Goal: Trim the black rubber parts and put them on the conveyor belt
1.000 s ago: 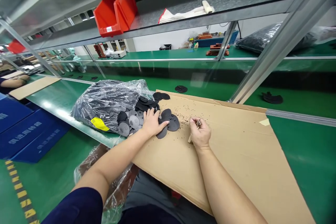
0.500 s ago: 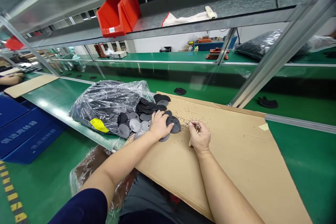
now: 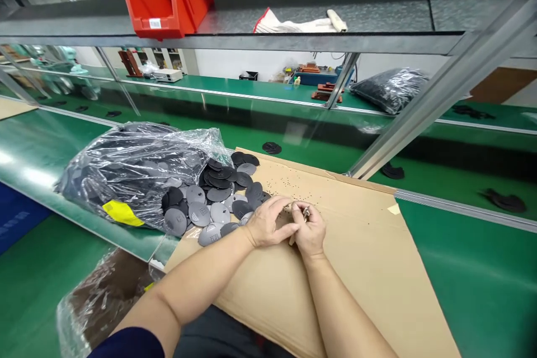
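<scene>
My left hand is curved over the cardboard, its thumb reaching to the fingertips of my right hand. Whatever it may hold is hidden beneath the fingers. My right hand is closed around a small metal tool, most of which the fingers cover; a tan end pokes out below. Dark grey and black round plastic discs lie in a loose heap left of my left hand. They spill from a clear plastic bag full of more discs. Tiny black bits are scattered beyond both hands.
A cardboard sheet covers the green bench. Overhead, a shelf carries a red bin and a white glove. A slanted metal post rises at the right. A plastic-lined box stands below, at the left.
My left hand has left the discs and moved right, up against my right hand. My right hand still grips the small tool. The view has turned somewhat, shifting the bag leftward.
</scene>
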A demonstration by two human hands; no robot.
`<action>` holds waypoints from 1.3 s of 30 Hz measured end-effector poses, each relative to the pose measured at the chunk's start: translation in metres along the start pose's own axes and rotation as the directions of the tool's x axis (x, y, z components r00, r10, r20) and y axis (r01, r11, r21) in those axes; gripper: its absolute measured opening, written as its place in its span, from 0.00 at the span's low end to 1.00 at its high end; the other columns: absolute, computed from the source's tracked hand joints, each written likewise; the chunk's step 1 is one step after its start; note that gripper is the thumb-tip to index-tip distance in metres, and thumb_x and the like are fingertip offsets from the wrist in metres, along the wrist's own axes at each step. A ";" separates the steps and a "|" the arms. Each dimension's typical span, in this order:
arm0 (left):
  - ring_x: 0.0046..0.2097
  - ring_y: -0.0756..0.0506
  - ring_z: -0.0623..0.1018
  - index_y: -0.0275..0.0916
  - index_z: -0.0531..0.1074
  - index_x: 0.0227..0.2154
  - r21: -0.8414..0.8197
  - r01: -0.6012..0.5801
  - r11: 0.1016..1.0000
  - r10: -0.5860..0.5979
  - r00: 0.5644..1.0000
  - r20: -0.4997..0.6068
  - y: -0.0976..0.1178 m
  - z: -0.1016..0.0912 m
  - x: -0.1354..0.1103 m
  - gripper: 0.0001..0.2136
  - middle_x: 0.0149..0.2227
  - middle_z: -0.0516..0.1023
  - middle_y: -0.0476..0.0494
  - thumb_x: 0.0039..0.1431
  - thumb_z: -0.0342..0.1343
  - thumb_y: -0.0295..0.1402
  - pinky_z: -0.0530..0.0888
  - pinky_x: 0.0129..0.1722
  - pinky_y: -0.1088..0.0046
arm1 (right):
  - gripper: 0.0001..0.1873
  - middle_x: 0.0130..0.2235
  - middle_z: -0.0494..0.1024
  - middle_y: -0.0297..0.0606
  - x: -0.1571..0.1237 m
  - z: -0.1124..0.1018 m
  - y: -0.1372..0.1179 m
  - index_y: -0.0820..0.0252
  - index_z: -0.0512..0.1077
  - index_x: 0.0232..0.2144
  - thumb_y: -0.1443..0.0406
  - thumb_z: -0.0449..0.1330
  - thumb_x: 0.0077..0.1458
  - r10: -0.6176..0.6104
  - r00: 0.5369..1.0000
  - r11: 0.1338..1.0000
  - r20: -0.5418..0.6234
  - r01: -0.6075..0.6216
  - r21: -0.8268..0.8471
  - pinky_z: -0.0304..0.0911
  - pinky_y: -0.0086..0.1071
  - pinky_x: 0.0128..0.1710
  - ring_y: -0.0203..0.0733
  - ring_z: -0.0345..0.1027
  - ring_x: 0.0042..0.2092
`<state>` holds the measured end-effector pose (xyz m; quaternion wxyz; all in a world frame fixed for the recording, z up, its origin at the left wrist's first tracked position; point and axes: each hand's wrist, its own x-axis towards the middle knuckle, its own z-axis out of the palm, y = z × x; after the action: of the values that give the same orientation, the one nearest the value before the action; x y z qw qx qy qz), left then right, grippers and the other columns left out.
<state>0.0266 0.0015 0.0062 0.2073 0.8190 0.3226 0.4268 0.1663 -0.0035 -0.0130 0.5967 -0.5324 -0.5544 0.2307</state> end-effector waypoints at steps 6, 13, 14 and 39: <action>0.56 0.38 0.69 0.36 0.60 0.58 -0.112 0.059 0.992 -0.046 0.992 0.116 -0.003 -0.002 0.003 0.43 0.55 0.68 0.33 0.41 0.63 0.54 0.66 0.58 0.58 | 0.08 0.28 0.73 0.34 -0.002 0.004 0.000 0.59 0.72 0.30 0.60 0.58 0.52 0.004 1.000 0.998 0.018 -0.003 -0.059 0.64 0.31 0.32 0.37 0.66 0.29; 0.56 0.39 0.68 0.38 0.60 0.58 -0.138 0.098 0.986 -0.082 0.989 0.121 0.003 -0.005 0.000 0.39 0.54 0.69 0.35 0.44 0.63 0.50 0.66 0.58 0.59 | 0.07 0.27 0.73 0.33 -0.002 0.006 0.006 0.59 0.71 0.29 0.62 0.58 0.51 0.045 0.999 0.994 0.022 -0.043 -0.103 0.65 0.31 0.32 0.37 0.66 0.30; 0.56 0.39 0.69 0.38 0.61 0.58 -0.142 0.101 0.985 -0.085 0.990 0.114 0.003 -0.005 0.000 0.39 0.54 0.69 0.35 0.44 0.63 0.50 0.66 0.58 0.60 | 0.07 0.27 0.73 0.33 -0.002 0.006 0.007 0.59 0.71 0.29 0.62 0.57 0.51 0.053 0.998 0.994 0.023 -0.051 -0.099 0.65 0.31 0.32 0.37 0.66 0.30; 0.56 0.39 0.69 0.39 0.61 0.58 -0.159 0.136 0.978 -0.120 0.987 0.105 0.002 -0.002 -0.002 0.40 0.55 0.70 0.35 0.44 0.64 0.50 0.66 0.58 0.59 | 0.07 0.26 0.73 0.32 -0.001 0.004 -0.005 0.59 0.71 0.28 0.62 0.58 0.48 0.078 0.996 0.989 0.052 -0.070 -0.130 0.63 0.29 0.28 0.35 0.64 0.26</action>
<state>0.0245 -0.0015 0.0079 0.3169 0.7957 0.3280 0.3986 0.1608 -0.0039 -0.0100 0.5365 -0.5829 -0.5646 0.2318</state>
